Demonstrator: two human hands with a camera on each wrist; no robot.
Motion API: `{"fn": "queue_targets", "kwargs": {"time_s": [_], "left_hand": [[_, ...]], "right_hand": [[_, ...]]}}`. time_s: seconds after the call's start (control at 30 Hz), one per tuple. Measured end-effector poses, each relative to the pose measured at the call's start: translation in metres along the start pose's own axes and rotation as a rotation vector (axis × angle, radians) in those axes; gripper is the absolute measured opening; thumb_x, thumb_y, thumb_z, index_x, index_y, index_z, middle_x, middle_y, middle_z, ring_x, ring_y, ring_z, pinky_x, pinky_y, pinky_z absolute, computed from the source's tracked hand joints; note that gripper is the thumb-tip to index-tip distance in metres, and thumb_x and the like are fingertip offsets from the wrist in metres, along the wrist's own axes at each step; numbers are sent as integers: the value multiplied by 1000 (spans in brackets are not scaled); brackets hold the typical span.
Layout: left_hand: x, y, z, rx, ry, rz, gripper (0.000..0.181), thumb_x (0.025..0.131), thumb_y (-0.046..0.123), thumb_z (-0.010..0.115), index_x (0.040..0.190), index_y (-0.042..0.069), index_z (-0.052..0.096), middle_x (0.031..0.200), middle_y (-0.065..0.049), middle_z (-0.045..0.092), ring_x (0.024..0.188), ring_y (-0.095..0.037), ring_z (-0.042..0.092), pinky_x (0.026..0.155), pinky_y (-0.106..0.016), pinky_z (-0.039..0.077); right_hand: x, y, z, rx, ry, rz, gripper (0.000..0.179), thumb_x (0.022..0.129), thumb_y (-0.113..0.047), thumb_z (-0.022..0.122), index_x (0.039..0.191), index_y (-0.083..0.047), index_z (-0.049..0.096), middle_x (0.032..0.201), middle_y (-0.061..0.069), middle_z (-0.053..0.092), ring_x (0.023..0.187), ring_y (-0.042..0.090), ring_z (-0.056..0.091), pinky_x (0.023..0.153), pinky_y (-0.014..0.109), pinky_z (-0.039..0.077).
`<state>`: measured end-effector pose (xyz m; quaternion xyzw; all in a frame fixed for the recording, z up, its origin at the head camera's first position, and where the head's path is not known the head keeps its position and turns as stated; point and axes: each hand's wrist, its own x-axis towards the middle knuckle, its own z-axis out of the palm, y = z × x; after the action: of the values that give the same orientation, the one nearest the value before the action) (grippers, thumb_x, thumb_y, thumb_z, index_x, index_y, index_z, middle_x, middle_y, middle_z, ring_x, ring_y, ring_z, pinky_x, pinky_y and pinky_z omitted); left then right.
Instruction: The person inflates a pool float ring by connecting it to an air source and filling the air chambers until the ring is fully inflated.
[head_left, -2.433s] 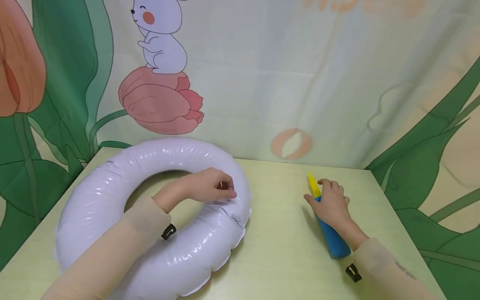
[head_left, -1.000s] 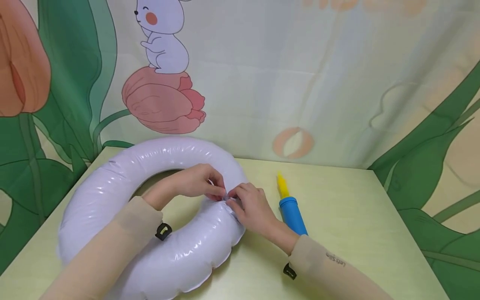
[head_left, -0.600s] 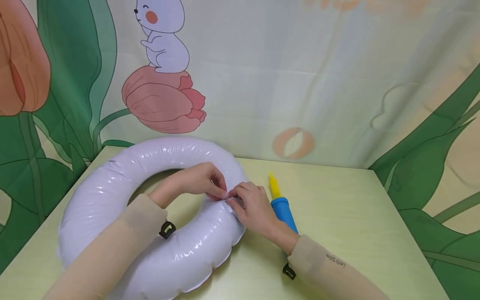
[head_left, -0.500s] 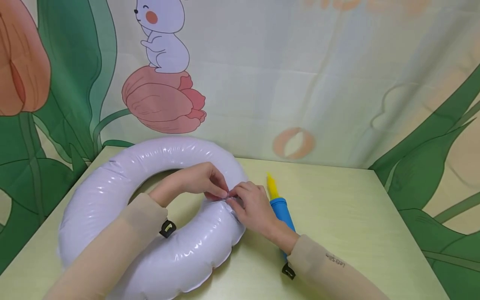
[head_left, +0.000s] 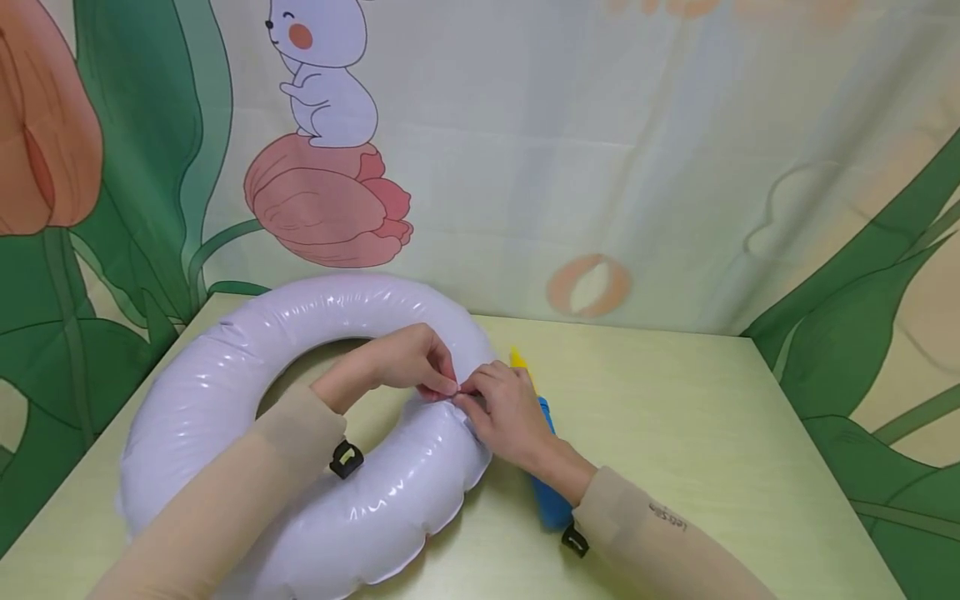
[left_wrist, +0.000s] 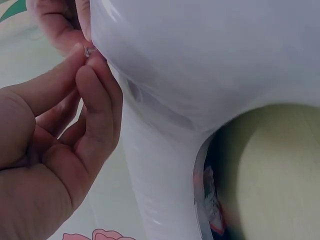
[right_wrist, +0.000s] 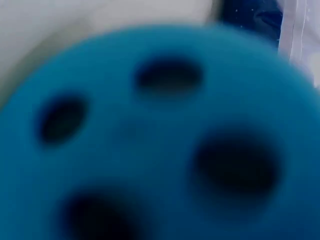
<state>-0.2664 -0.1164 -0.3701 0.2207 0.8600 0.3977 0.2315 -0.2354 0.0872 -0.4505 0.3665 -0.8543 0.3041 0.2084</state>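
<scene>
A white inflated swim ring [head_left: 390, 500] lies on the left half of the table. At its right side my left hand [head_left: 411, 358] pinches a small clear air valve [left_wrist: 88, 52] between thumb and forefinger. My right hand [head_left: 510, 414] meets it from the other side, thumb and fingertips pinching the same spot; the valve is mostly hidden by fingers in the head view. Beneath the right hand and wrist lies a blue hand pump [head_left: 552, 504] with a yellow nozzle [head_left: 519, 360], partly covered. Its blue end with round holes fills the right wrist view, blurred.
The pale green table [head_left: 675, 433] extends to the right of the pump. Behind it hangs a printed curtain [head_left: 480, 167] with a rabbit and tulips. A black clip [head_left: 347, 460] sits at the left sleeve, another black clip [head_left: 575, 541] at the right.
The right hand has let go of the pump and moved left to the valve, joining the left hand. The pump has rolled left across the table, under the right wrist.
</scene>
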Motion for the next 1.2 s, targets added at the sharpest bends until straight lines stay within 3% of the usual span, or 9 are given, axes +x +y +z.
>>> {"fn": "queue_targets", "kwargs": {"time_s": [0.17, 0.33, 0.5, 0.7, 0.87, 0.97, 1.07, 1.2], "left_hand": [[-1, 2, 2, 0, 14, 9, 10, 90, 1, 77, 81, -2, 74, 68, -4, 68, 63, -11, 63, 66, -27, 54], [-2, -3, 2, -17, 24, 8, 8, 91, 3, 77, 84, 0, 75, 71, -4, 70, 67, -12, 65, 69, -28, 55], [-6, -3, 2, -17, 30, 18, 8, 90, 6, 78, 85, 1, 76, 72, -4, 70, 68, -12, 64, 70, -29, 55], [-10, -3, 3, 5, 2, 42, 10, 91, 12, 79, 86, 4, 74, 72, -2, 67, 67, -13, 60, 70, -28, 51], [-14, -2, 0, 88, -82, 48, 15, 95, 23, 75, 92, 9, 69, 75, -2, 62, 71, -18, 58, 69, -30, 45], [-18, -3, -3, 149, -119, 66, 16, 96, 24, 74, 93, 9, 68, 78, -1, 63, 74, -19, 60, 70, -31, 45], [-21, -3, -5, 223, -140, 57, 17, 93, 25, 76, 93, 10, 66, 78, 0, 63, 72, -16, 59, 71, -30, 45], [-25, -2, -7, 289, -168, -12, 25, 89, 28, 80, 95, 11, 63, 76, -1, 61, 67, -13, 55, 66, -28, 44]], "right_hand": [[0, 0, -1, -9, 11, -10, 8, 91, -16, 80, 88, -11, 74, 86, -3, 68, 83, 15, 61, 79, 42, 42], [0, 3, -4, 6, -39, 8, 6, 91, -16, 81, 91, -11, 77, 88, -3, 69, 83, 14, 61, 78, 36, 48], [-4, 5, -12, 89, -109, 98, 13, 94, -22, 78, 101, -11, 77, 98, -3, 68, 91, 13, 59, 78, 30, 52], [-23, 18, -25, 78, -85, 219, 19, 94, -14, 65, 111, -7, 69, 111, 5, 63, 101, 25, 59, 84, 40, 52], [-36, 25, -30, -5, -222, 407, 43, 94, -23, 68, 131, -4, 58, 133, 16, 53, 114, 32, 55, 90, 48, 52], [-41, 26, -31, -24, -326, 488, 57, 96, -33, 69, 143, -6, 50, 141, 20, 47, 107, 33, 60, 86, 48, 54], [-45, 27, -33, -43, -387, 522, 61, 97, -35, 67, 148, -10, 46, 142, 21, 46, 95, 32, 64, 78, 46, 56], [-52, 35, -39, -81, -408, 526, 56, 97, -30, 66, 148, -12, 49, 137, 22, 50, 87, 30, 64, 72, 45, 56]]}}
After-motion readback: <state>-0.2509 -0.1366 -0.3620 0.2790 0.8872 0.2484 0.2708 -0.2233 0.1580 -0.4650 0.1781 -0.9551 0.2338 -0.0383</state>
